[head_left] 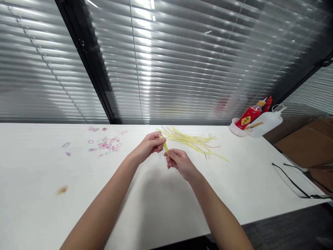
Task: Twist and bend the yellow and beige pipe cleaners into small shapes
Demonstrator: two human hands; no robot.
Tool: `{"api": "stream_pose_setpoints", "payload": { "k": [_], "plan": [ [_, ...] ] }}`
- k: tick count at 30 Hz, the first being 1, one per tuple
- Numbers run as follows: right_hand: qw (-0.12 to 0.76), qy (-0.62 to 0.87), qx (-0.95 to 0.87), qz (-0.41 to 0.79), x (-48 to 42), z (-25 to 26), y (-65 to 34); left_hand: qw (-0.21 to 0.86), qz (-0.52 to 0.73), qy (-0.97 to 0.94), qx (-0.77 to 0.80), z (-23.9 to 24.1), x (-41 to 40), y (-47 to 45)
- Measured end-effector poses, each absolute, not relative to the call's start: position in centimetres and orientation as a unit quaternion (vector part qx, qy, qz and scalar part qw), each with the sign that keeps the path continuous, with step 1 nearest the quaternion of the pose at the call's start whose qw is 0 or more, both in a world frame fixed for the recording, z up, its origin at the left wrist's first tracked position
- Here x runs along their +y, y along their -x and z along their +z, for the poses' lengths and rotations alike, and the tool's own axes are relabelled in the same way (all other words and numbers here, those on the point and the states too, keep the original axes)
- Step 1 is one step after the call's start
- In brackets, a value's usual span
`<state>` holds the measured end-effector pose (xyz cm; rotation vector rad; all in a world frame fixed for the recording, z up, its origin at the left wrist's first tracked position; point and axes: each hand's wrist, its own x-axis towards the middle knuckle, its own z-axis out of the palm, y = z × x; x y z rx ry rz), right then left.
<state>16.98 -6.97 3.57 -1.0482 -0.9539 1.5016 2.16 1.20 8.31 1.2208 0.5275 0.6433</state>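
Yellow strip (165,147), frame centre: you pinch it between both hands, left hand (151,145) closed on its top, right hand (179,162) on its lower end. Judged mid-fold; next needs steady grip. Strip pile (194,141) just behind; small bands (105,145) centre-left.

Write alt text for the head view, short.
Two bare hands, left hand and right hand, pinch a yellow strip between them over a white table. Behind them lies a loose pile of yellow strips, with small coloured rubber bands scattered at left and a red bottle and white squeeze bottle at right, before window blinds.
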Motion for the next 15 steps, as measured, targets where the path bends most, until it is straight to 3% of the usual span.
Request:
{"api": "stream_pose_setpoints", "payload": {
  "k": [15],
  "plan": [
    [0.54, 0.382, -0.32, 0.678, -6.7, 3.3, -17.0, 0.738, 0.35, -0.527, 0.236, 7.2, 1.3, -2.6]
  ]
}}
